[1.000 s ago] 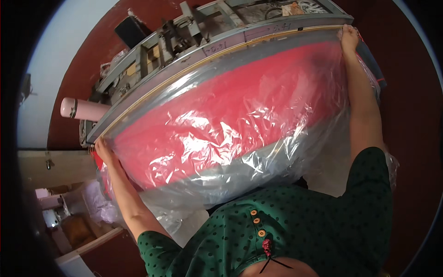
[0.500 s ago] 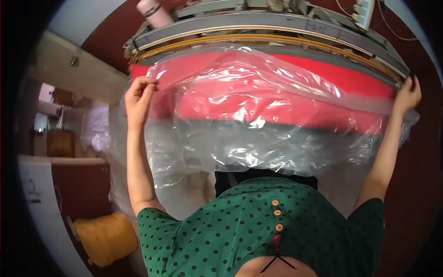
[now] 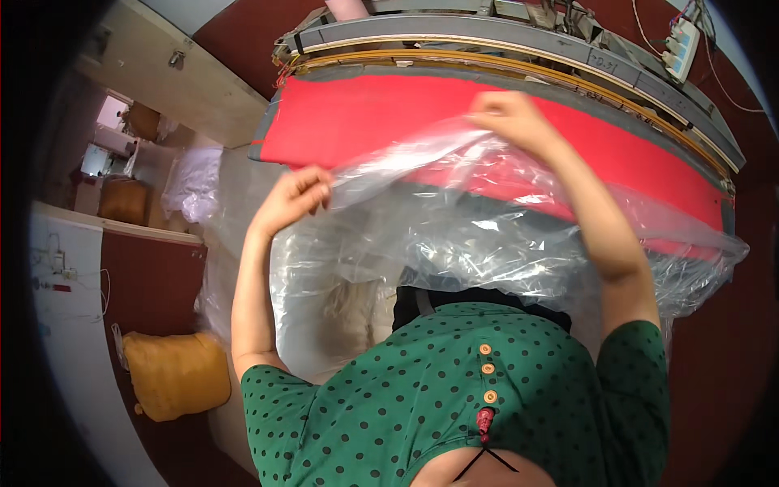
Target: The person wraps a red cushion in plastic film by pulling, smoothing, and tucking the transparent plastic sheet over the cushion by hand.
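A clear plastic sheet (image 3: 487, 235) hangs crumpled in front of me, draped off the near edge of a long red-topped table (image 3: 365, 114). My left hand (image 3: 299, 195) pinches the sheet's upper edge at the left. At the top middle, over the red surface, my right hand (image 3: 515, 122) grips the same edge. Both arms are raised, and the plastic falls over my lap below them.
A grey and yellow rail (image 3: 519, 49) with machine parts runs along the table's far side. A white switch box (image 3: 682, 45) sits at the top right. A yellow bundle (image 3: 174, 373) lies on the floor at the left, near white bags (image 3: 195, 183) and a wooden counter (image 3: 154, 69).
Both hands have come inward from the sheet's far ends toward the middle, gathering the plastic. The sheet has slid off most of the red surface, which now lies bare.
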A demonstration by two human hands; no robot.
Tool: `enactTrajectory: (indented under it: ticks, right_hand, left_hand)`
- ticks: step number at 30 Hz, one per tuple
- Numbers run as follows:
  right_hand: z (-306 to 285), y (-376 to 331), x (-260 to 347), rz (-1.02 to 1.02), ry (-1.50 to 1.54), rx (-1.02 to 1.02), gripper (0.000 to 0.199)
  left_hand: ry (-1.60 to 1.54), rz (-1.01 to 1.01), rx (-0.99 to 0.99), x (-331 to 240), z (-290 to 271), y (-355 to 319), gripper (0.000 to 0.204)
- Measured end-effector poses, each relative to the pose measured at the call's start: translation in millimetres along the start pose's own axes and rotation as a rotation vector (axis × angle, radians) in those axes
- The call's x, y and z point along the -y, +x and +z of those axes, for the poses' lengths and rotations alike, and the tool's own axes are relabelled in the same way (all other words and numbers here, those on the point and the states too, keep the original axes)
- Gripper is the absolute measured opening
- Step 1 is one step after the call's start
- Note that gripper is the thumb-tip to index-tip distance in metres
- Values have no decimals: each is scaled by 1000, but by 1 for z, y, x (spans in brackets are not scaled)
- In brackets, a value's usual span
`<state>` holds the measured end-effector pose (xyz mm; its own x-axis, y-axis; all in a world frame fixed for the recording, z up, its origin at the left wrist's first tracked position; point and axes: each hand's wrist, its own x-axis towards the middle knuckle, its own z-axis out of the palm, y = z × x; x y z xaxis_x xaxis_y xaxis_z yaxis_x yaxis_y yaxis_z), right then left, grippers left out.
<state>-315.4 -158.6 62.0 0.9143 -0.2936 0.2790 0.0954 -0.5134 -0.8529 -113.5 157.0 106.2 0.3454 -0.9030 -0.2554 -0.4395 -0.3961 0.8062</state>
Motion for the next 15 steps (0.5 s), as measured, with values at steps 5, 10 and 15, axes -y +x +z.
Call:
enactTrajectory:
  ticks: [5,10,15]
  right_hand:
    - [-172,-158,-75,452,-358,-627,18]
    - [-367,-430,-89,793,-859,-1257,41]
    - [-419,-525,-105,1045,-1085,-1315,49]
  left_hand:
    - [42,-167,328,86,42,4,9]
    - [571,-10,386,185,-11,22,9]
    - [514,45,-393,171,-161,44,12]
